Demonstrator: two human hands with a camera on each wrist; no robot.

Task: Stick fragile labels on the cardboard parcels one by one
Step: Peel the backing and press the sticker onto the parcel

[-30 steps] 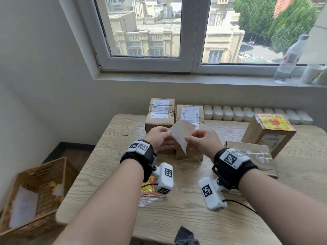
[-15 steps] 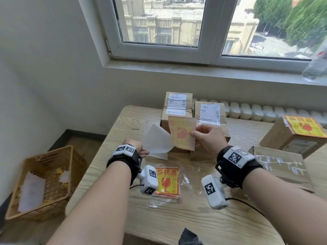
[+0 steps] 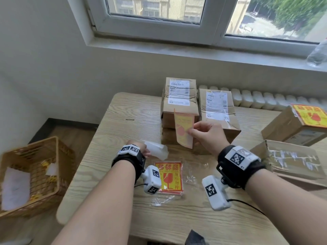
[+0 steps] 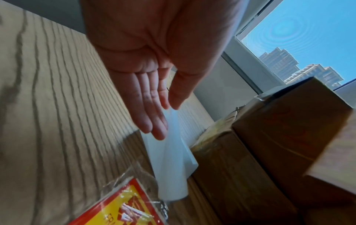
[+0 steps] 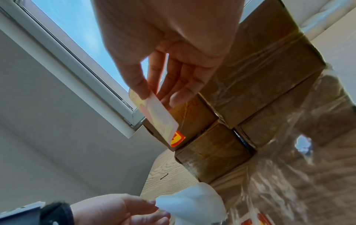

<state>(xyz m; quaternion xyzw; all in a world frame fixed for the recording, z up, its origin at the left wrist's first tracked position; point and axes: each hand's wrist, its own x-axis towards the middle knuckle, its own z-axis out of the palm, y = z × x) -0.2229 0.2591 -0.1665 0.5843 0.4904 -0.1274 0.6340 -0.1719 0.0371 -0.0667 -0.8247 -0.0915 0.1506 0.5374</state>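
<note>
My right hand (image 3: 192,129) pinches a peeled yellow-and-red fragile label (image 3: 183,131) by its edge, upright, pale back towards me, in front of the left stack of cardboard parcels (image 3: 178,110). In the right wrist view the thumb and fingers (image 5: 152,94) pinch the label (image 5: 156,115) close to the parcel's corner (image 5: 194,115). My left hand (image 3: 146,151) holds the white backing paper (image 3: 156,151) low over the table. In the left wrist view its thumb and fingers (image 4: 169,109) pinch the paper (image 4: 171,167). A second parcel (image 3: 217,110) stands beside the stack.
A sleeve of fragile labels (image 3: 169,175) lies on the wooden table (image 3: 109,156) between my wrists. At the right are a labelled parcel (image 3: 286,128) and a flat taped parcel (image 3: 292,160). A wicker basket (image 3: 58,156) with scraps sits on the floor, left.
The backing paper has come off the label. My left hand has carried it down and left, where it curls; my right hand keeps the label up by the left stack.
</note>
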